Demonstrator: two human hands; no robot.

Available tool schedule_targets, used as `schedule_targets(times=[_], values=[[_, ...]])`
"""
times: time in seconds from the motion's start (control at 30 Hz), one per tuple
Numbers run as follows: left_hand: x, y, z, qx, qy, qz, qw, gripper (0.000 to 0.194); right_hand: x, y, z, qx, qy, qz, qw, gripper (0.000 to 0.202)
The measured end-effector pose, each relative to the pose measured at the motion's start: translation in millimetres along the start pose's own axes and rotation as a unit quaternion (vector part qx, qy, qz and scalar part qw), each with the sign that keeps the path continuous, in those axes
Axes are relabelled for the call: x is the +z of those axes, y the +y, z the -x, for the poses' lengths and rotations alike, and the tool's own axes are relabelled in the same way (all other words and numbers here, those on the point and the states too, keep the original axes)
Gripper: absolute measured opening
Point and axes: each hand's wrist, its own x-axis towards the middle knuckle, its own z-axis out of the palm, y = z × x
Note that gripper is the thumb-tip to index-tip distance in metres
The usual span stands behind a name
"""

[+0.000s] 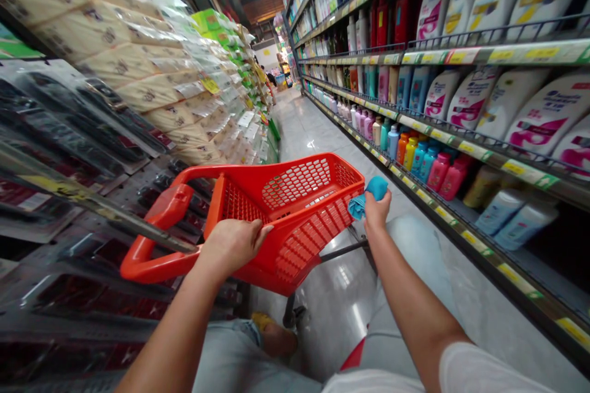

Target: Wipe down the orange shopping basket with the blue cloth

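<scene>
A red plastic shopping cart [304, 245] with pierced sides stands at an angle in front of me. No goods show inside the part of its basket that I can see. My left hand [236, 245] is closed over the near rim of the basket, close to the handle end. A crumpled blue cloth [357, 206] is bunched in my right hand [378, 209], whose fingers wrap round it. That hand is at the far end of the cart, with the cloth against or right beside the basket's corner; I cannot tell if they touch.
Shelves [461, 153] of shampoo and other bottles line the right side. On the left, packaged goods hang on a rack [87, 166] close to the cart handle, and stacked tissue packs [152, 67] rise behind it. A tiled aisle [304, 116] runs ahead.
</scene>
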Motion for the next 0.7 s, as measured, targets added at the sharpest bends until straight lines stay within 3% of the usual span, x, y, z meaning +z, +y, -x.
schedule_targets(times=[0.1,0.2,0.37,0.57,0.63,0.7], values=[[3.6,-3.9,4.4,0.018,0.017,-0.005,1.000,0.067,-11.7,-23.2,-22.3,0.035,-0.015,-0.013,0.999,0.059],[8.0,-8.1,9.4,0.036,0.026,-0.009,0.999,0.066,-25.0,-36.7,-34.8,0.069,-0.054,-0.026,0.996,0.052],[20.2,-19.5,15.1,0.079,0.058,0.009,0.995,0.062,-46.1,-38.6,-42.7,0.143,-0.112,-0.067,0.981,0.041],[37.6,-55.7,15.7,0.108,0.153,0.113,0.976,0.054,-65.0,-40.7,-31.5,0.216,-0.205,-0.110,0.948,0.038],[39.4,-53.3,12.2,0.101,0.199,0.127,0.966,0.052,-70.3,-41.9,-23.4,0.222,-0.225,-0.116,0.941,0.038],[39.8,-29.6,5.7,0.095,0.241,0.137,0.956,0.050,-74.9,-41.7,-14.1,0.226,-0.241,-0.116,0.937,0.037]])
